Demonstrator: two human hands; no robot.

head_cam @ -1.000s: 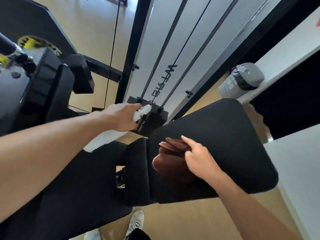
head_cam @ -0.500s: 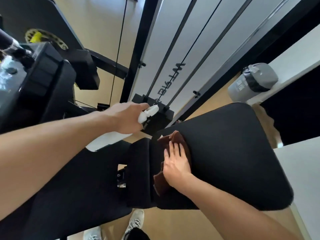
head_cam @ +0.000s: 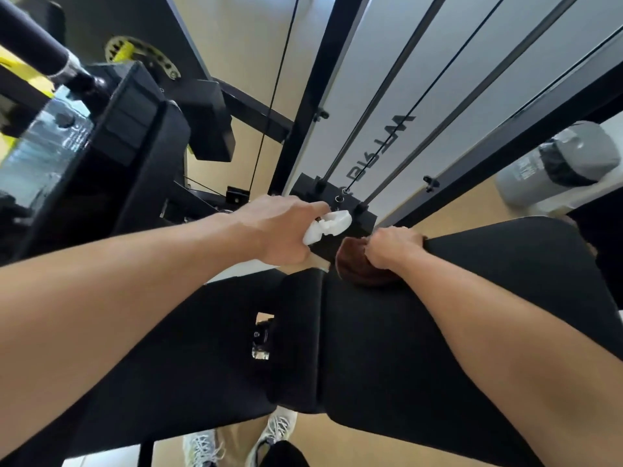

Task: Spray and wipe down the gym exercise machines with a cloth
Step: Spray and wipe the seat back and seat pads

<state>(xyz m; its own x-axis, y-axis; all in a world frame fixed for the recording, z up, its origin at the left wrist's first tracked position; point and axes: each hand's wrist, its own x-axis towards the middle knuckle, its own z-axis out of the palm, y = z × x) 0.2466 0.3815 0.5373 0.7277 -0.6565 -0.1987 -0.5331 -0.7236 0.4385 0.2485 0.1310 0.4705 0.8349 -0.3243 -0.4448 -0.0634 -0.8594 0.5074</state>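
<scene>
A black padded machine seat [head_cam: 387, 348] fills the lower middle, with a second black pad [head_cam: 168, 365] to its left. My right hand [head_cam: 392, 249] grips a brown cloth [head_cam: 355, 269] at the far edge of the seat pad, fingers curled over that edge. My left hand [head_cam: 283, 227] holds a white spray bottle [head_cam: 328, 225] by its neck just left of the cloth; only the trigger head shows clearly, the body is mostly hidden under my hand.
A black weight stack [head_cam: 337, 203] with guide rods and a cable rises right behind my hands. A black frame post [head_cam: 313, 96] stands to the left of it. A grey bin [head_cam: 556, 166] sits on the floor at right. My shoes [head_cam: 236, 439] show below the pads.
My right hand has slid the cloth up the seat pad to its far edge and curled over it. My left hand with the bottle has stayed roughly in place.
</scene>
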